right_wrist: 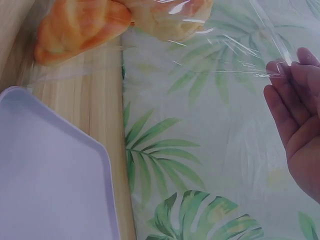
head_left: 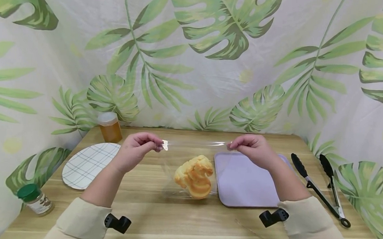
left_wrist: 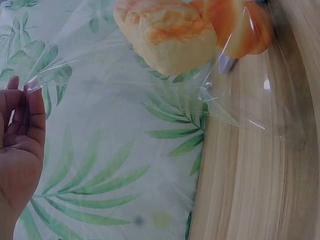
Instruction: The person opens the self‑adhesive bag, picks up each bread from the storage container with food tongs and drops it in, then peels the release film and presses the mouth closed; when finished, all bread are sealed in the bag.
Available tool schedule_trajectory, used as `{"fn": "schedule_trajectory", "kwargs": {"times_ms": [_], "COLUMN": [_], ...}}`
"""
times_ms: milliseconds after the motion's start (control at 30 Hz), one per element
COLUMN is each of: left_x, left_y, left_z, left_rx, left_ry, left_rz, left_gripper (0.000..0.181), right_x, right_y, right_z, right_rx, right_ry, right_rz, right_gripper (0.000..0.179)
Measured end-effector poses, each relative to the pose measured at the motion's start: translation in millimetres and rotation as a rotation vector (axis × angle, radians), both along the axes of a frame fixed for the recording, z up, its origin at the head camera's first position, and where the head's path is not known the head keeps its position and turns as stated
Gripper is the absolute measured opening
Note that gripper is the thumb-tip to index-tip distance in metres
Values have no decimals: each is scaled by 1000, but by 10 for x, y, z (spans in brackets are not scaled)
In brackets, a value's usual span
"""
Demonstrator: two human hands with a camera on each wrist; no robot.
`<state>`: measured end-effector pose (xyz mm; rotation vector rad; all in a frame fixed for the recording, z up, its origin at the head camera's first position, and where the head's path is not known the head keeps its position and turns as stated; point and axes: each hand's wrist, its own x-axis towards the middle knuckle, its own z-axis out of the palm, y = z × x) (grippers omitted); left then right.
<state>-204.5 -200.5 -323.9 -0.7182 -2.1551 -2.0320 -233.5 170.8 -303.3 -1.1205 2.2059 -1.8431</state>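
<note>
A clear plastic bag (head_left: 193, 145) is stretched between my two hands, its top edge pulled nearly straight. My left hand (head_left: 139, 148) pinches one upper corner between thumb and fingers. The opposite corner is pinched by my right hand (head_left: 254, 150). Inside the bag are pieces of golden-brown bread (head_left: 196, 176), bunched together toward the lower part. In the left wrist view a pale bun (left_wrist: 170, 37) shows beside a darker, ridged bread roll (left_wrist: 245, 27). The right wrist view also has both breads behind the shiny film.
Right of the bag lies a lilac tray (head_left: 248, 185), with black-tipped tongs (head_left: 320, 193) farther right. A checked white plate (head_left: 83, 167) is on the left. Behind it stands a jar of amber contents (head_left: 111, 128); a green-lidded shaker (head_left: 36, 200) sits at the near left.
</note>
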Motion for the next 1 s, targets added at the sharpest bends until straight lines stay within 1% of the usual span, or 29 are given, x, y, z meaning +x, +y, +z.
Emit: {"fn": "schedule_trajectory", "kwargs": {"times_ms": [33,67,133,167,233,300,367,400,467,567,667,733,833,933,1000], "left_x": [4,8,18,23,32,39,41,41,41,46,58,67,77,70,63], "left_y": [3,4,11,20,39,68,95,104,117,125,128,131,126,122,119], "left_z": [11,21,33,40,48,56,65,68,75,85,95,101,99,82,63], "left_rx": [-14,-9,38,63,86,70,13,-15,-46,-57,-55,-58,-66,-63,-52], "left_ry": [-4,-5,17,21,7,-15,-63,-80,-92,-100,-104,-106,-105,-96,-76], "left_rz": [5,0,-40,-49,-32,28,121,156,192,203,198,196,194,194,187], "left_gripper": [31,31,35,36,34,26,17,14,15,14,8,6,9,9,7], "right_x": [5,10,22,26,35,41,43,44,46,56,68,79,90,87,79], "right_y": [0,1,-4,-7,-11,-11,-6,-4,-2,-5,-5,-2,-13,-36,-52], "right_z": [7,13,29,36,49,61,70,76,86,106,119,127,135,135,128], "right_rx": [6,13,27,34,49,67,87,100,133,187,245,274,312,309,296], "right_ry": [1,-2,-3,-3,-5,-10,-5,-5,3,26,39,33,13,-16,-18], "right_rz": [-5,-10,-23,-31,-45,-65,-91,-104,-132,-159,-174,-183,-222,-244,-258], "right_gripper": [44,43,41,39,36,35,33,32,25,15,16,18,16,14,11]}}
